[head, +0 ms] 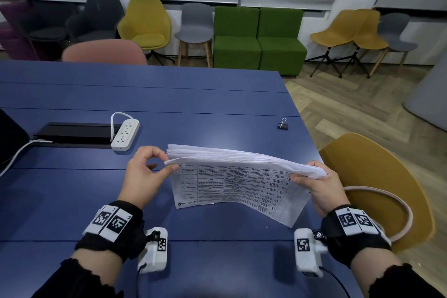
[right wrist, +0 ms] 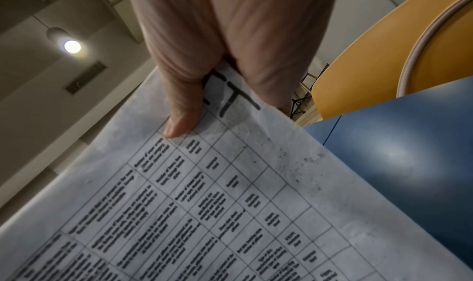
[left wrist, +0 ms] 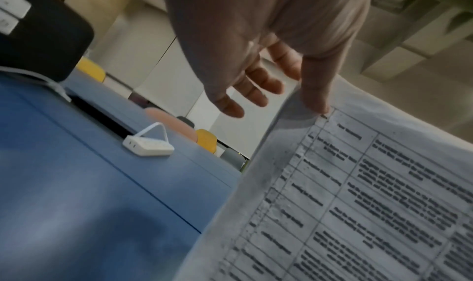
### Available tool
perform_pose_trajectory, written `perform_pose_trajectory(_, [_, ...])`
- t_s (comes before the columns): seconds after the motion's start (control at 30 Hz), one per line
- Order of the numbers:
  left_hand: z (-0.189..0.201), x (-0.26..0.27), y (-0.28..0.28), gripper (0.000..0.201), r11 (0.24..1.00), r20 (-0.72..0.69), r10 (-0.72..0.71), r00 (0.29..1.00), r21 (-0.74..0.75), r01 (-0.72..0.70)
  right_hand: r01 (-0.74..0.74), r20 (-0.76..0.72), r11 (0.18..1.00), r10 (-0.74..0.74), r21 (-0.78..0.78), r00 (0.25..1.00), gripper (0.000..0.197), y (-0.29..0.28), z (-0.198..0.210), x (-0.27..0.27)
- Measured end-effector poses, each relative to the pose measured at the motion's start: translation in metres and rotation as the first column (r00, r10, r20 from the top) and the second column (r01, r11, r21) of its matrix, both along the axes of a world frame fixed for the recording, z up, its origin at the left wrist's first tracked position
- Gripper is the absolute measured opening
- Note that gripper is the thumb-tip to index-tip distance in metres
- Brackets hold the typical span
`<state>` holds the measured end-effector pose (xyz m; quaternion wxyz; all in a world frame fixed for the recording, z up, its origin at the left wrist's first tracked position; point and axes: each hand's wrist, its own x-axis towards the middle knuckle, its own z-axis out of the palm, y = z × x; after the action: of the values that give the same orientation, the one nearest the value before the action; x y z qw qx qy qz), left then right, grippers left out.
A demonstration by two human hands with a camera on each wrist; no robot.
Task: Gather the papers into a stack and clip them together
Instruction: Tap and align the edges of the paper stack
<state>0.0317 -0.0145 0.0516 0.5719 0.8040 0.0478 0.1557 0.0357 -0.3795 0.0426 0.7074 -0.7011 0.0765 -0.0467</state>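
Note:
A stack of printed papers (head: 242, 186) with tables stands on its long edge on the blue table (head: 193, 104), sagging toward me. My left hand (head: 168, 161) pinches the stack's upper left corner, thumb (left wrist: 318, 103) on the front sheet and index finger curled over the top. My right hand (head: 304, 172) grips the right end, its thumb (right wrist: 176, 127) pressed on the front sheet (right wrist: 204, 204) and the fingers hidden behind. A small black binder clip (head: 283, 125) lies on the table beyond the stack, near the right edge, apart from both hands.
A white power strip (head: 125, 134) lies to the far left of the stack, beside a black cable slot (head: 75, 132). A dark object (head: 9, 135) sits at the left edge. A yellow chair (head: 377, 189) stands against the table's right side.

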Motion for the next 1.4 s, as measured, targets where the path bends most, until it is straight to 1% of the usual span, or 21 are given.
perform_pose_trajectory(0.03, [-0.003,0.002,0.000,0.040,0.996,-0.034,-0.031,0.999,-0.081,0.029,-0.004,-0.003,1.000,0.004,0.006,1.000,0.031,0.000,0.000,0.000])
perform_pose_trajectory(0.1, [-0.007,0.008,0.000,0.062,0.961,-0.116,-0.135,0.984,-0.259,0.101,-0.020,-0.009,1.000,0.020,0.017,1.000,0.032,-0.003,-0.001,-0.001])
perform_pose_trajectory(0.17, [-0.011,0.014,0.000,0.090,0.927,-0.187,-0.242,0.952,-0.334,0.170,-0.043,-0.020,0.999,0.043,0.024,0.999,0.033,-0.004,0.000,-0.001])
perform_pose_trajectory(0.2, [-0.013,0.017,-0.001,0.092,0.912,-0.212,-0.293,0.932,-0.354,0.206,-0.051,-0.022,0.998,0.052,0.029,0.998,0.034,-0.004,0.001,-0.001])
perform_pose_trajectory(0.23, [-0.013,0.018,-0.003,0.084,0.903,-0.223,-0.326,0.919,-0.361,0.233,-0.053,-0.022,0.998,0.054,0.034,0.998,0.034,-0.004,0.001,-0.001])
perform_pose_trajectory(0.27, [-0.013,0.019,-0.005,0.069,0.902,-0.228,-0.334,0.915,-0.358,0.240,-0.047,-0.019,0.998,0.048,0.037,0.999,0.034,-0.004,0.001,-0.001])
perform_pose_trajectory(0.33, [-0.012,0.020,-0.011,0.044,0.920,-0.211,-0.299,0.930,-0.322,0.223,-0.033,-0.013,0.998,0.034,0.044,0.999,0.033,-0.002,0.003,-0.001])
perform_pose_trajectory(0.43, [-0.011,0.019,-0.014,0.025,0.937,-0.120,-0.238,0.964,-0.290,0.195,-0.021,0.013,0.998,0.020,0.058,1.000,0.036,0.004,0.010,-0.003])
perform_pose_trajectory(0.47, [-0.010,0.017,-0.014,0.025,0.941,-0.078,-0.218,0.973,-0.281,0.188,-0.011,0.030,0.998,0.009,0.067,1.000,0.032,0.005,0.012,-0.003])
perform_pose_trajectory(0.5, [-0.008,0.014,-0.014,0.030,0.944,-0.034,-0.205,0.978,-0.270,0.188,-0.006,0.047,0.998,0.003,0.070,0.999,0.030,0.007,0.014,-0.004])
perform_pose_trajectory(0.57, [-0.008,0.005,-0.013,0.043,0.948,0.003,-0.192,0.981,-0.260,0.186,-0.005,0.051,0.998,0.002,0.062,0.999,0.032,0.010,0.013,-0.005])
perform_pose_trajectory(0.63, [-0.015,-0.003,-0.012,0.049,0.940,-0.038,-0.217,0.975,-0.276,0.199,-0.021,0.024,0.998,0.020,0.060,1.000,0.033,0.014,0.008,-0.008])
perform_pose_trajectory(0.73, [-0.025,-0.007,-0.016,0.061,0.919,-0.115,-0.245,0.963,-0.344,0.193,-0.006,-0.009,0.997,0.006,0.071,1.000,0.036,0.020,0.002,-0.008])
perform_pose_trajectory(0.83, [-0.025,-0.006,-0.018,0.058,0.924,-0.133,-0.233,0.963,-0.339,0.177,-0.012,0.006,1.000,0.012,0.028,1.000,0.034,0.022,0.006,-0.008])
perform_pose_trajectory(0.93, [-0.021,-0.008,-0.013,0.056,0.923,-0.092,-0.250,0.964,-0.323,0.208,-0.021,0.028,1.000,0.020,0.022,0.999,0.033,0.020,0.013,-0.010])
perform_pose_trajectory(1.0, [-0.019,-0.011,-0.010,0.056,0.911,-0.060,-0.255,0.965,-0.349,0.219,-0.022,0.049,0.999,0.020,0.042,0.999,0.033,0.018,0.018,-0.012])
perform_pose_trajectory(1.07, [-0.014,-0.014,-0.013,0.053,0.894,-0.027,-0.240,0.970,-0.394,0.211,0.009,0.067,1.000,-0.010,0.023,0.998,0.031,0.018,0.020,-0.012])
perform_pose_trajectory(1.17, [-0.008,-0.018,-0.023,0.043,0.903,-0.001,-0.118,0.993,-0.416,0.107,0.116,0.072,0.993,-0.116,0.010,0.991,0.018,0.023,0.020,-0.011])
perform_pose_trajectory(1.2, [-0.007,-0.018,-0.027,0.040,0.902,-0.003,-0.071,0.997,-0.426,0.063,0.155,0.075,0.988,-0.156,0.017,0.985,0.017,0.025,0.020,-0.010])
perform_pose_trajectory(1.33, [-0.003,-0.017,-0.039,0.030,0.889,-0.069,0.036,0.997,-0.453,-0.063,0.264,0.095,0.964,-0.260,-0.024,0.961,0.026,0.033,0.019,-0.008])
perform_pose_trajectory(1.4, [0.000,-0.017,-0.040,0.028,0.896,-0.081,0.035,0.996,-0.439,-0.067,0.272,0.099,0.962,-0.268,-0.029,0.958,0.028,0.033,0.019,-0.007])
